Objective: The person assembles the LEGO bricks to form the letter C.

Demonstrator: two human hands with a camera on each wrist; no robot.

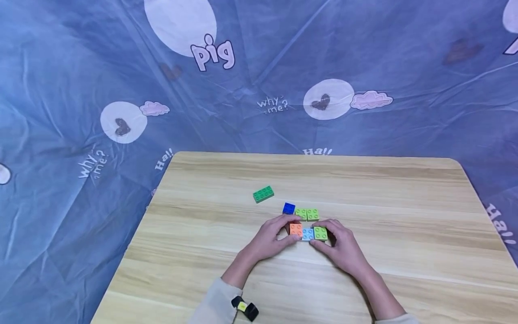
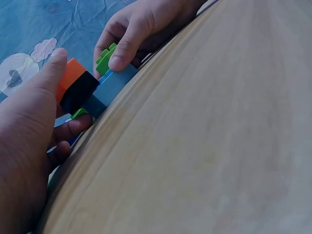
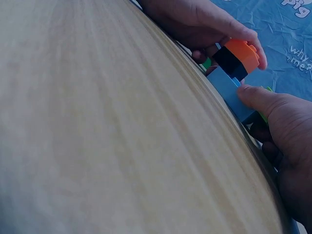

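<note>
My left hand (image 1: pixel 267 238) pinches an orange brick (image 1: pixel 296 229), thumb on the near side and fingers on the far side. Directly under the orange one sits a black brick (image 2: pixel 79 92), and this pair tilts over the left end of a light blue brick (image 1: pixel 308 234). The light blue brick lies low at the table surface, its middle studs showing. At its right end rises a lime green brick (image 1: pixel 320 233). My right hand (image 1: pixel 343 245) curls round that end, with its thumb against the light blue brick's near side.
Just beyond the hands lie two lime green bricks (image 1: pixel 306 213) side by side, with a dark blue brick (image 1: pixel 288 208) at their left. A longer green brick (image 1: pixel 263 194) lies farther back on the wooden table (image 1: pixel 364 189). Blue printed cloth (image 1: pixel 243 126) hangs behind.
</note>
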